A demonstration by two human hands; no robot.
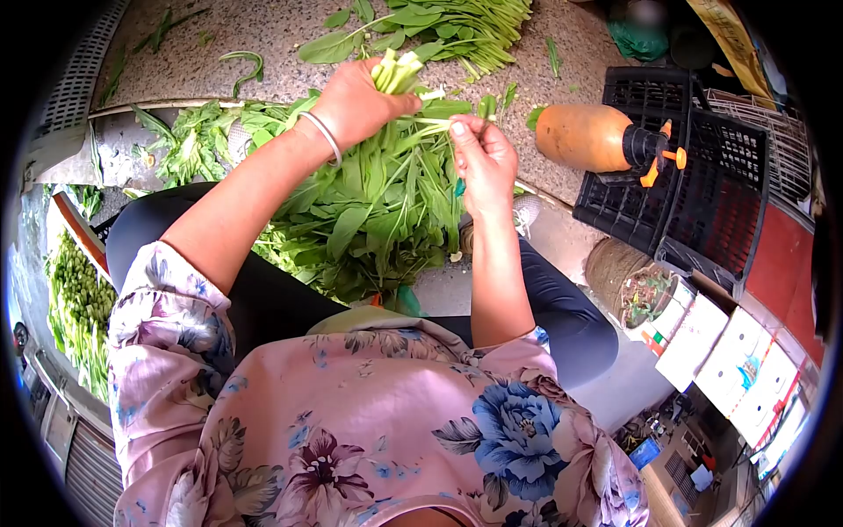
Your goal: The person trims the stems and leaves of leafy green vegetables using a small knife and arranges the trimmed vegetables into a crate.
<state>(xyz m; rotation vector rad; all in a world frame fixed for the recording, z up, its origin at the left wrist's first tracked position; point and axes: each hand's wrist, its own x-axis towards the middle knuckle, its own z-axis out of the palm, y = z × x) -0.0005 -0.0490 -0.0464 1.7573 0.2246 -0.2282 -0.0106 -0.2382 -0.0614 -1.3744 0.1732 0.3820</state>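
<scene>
My left hand, with a silver bangle at the wrist, is closed around a small bunch of leafy green stems, their pale cut ends pointing up. Just to its right, my right hand pinches a thin pale stem between thumb and finger. Below both hands lies a large heap of leafy greens, between my knees. A further bundle of greens rests on the speckled stone slab beyond my hands.
An orange spray bottle lies on its side at the right, by black plastic crates. Loose leaves lie along the slab's near edge. More greens fill a container at far left. A white box stands lower right.
</scene>
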